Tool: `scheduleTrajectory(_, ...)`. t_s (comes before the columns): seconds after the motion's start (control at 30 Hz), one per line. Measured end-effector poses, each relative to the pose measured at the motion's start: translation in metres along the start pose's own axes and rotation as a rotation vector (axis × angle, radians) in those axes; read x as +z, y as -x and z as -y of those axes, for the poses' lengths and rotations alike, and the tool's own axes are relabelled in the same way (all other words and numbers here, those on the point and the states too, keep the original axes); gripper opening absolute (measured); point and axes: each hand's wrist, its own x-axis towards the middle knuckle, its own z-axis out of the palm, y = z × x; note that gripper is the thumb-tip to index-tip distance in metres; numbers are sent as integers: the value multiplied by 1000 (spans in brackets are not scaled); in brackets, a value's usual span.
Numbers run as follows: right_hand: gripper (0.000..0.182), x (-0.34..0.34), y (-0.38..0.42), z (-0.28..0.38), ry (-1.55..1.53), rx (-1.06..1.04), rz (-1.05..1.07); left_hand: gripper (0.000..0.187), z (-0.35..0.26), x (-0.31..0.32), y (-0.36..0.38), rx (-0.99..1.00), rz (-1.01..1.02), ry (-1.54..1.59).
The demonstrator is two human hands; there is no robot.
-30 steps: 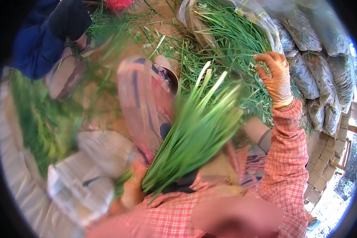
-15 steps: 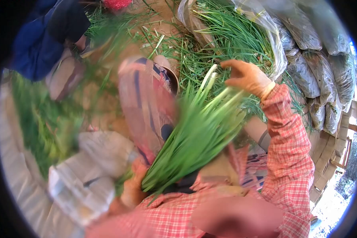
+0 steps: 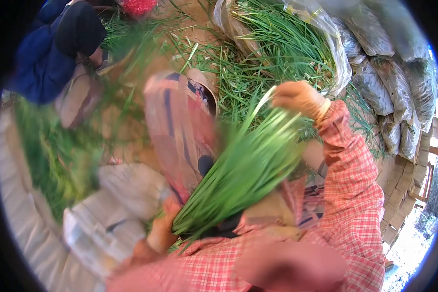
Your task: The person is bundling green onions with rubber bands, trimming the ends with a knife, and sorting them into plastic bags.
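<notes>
A bunch of garlic chives [image 3: 243,170] lies slantwise across my lap, its pale stem ends up and to the right and its green leaves down to the left. My left hand [image 3: 163,228] is closed round the leafy end. At the stem end, my right hand [image 3: 299,100] has its fingers drawn together against a pale stem [image 3: 264,103] that sticks out past the others. Its fingertips are partly hidden, but they appear to pinch that stem.
More chives fill an open clear plastic bag [image 3: 343,73] ahead. Packed plastic bags [image 3: 374,87] are stacked at right. Loose leaves [image 3: 238,73] litter the ground. Another person's dark-clothed leg [image 3: 80,29] is at upper left. A whitish sack [image 3: 102,228] lies by my left arm.
My right hand has gone from spread fingers to closed ones at the stem ends, moving slightly left and down. My left hand keeps its hold on the bunch.
</notes>
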Motion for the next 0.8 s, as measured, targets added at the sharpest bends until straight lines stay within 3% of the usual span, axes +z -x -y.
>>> scheduleTrajectory(0.07,18,-11,14,-11,-93,9,-302,39,-2,0,-1,45,-13,-20)
scheduleTrajectory(0.1,17,-30,25,-16,-75,143,-390,39,-4,0,-1,67,-23,-30)
scheduleTrajectory(0.13,19,-42,37,-31,-264,138,-608,39,-1,2,0,52,-34,-31)
scheduleTrajectory(0.2,22,-86,69,-65,25,163,-941,39,10,6,4,24,-61,-32)
scheduleTrajectory(0.23,18,-112,90,-100,165,294,-1053,40,12,8,6,15,-62,-26)
scheduleTrajectory(0.27,19,-141,121,-152,895,435,-889,40,13,9,7,6,-62,-19)
scheduleTrajectory(0.33,27,-118,121,-117,989,1051,-670,38,11,10,7,22,-73,-32)
scheduleTrajectory(0.4,35,-74,108,-70,1118,727,-675,34,8,13,6,63,-96,-68)
scheduleTrajectory(0.47,42,-41,84,-43,706,148,-746,33,-2,15,5,10,-125,47)
scheduleTrajectory(0.5,48,-18,70,-21,279,-35,-662,33,-4,14,9,-20,-136,99)
scheduleTrajectory(0.53,49,8,66,10,-68,47,-541,32,-3,13,12,-89,-86,275)
scheduleTrajectory(0.57,51,28,57,-8,-238,80,-310,31,2,13,15,-155,-38,451)
scheduleTrajectory(0.6,43,36,57,10,-165,229,-130,29,6,15,16,-221,6,630)
scheduleTrajectory(0.63,34,43,58,0,-87,165,-252,27,22,20,20,-207,6,762)
scheduleTrajectory(0.67,26,51,58,-11,-9,97,-367,29,38,24,24,-158,113,557)
scheduleTrajectory(0.73,13,33,63,-21,-388,86,-593,31,68,25,40,-78,304,142)
scheduleTrajectory(0.8,8,20,76,-14,-366,219,-799,33,96,14,53,-7,487,-279)
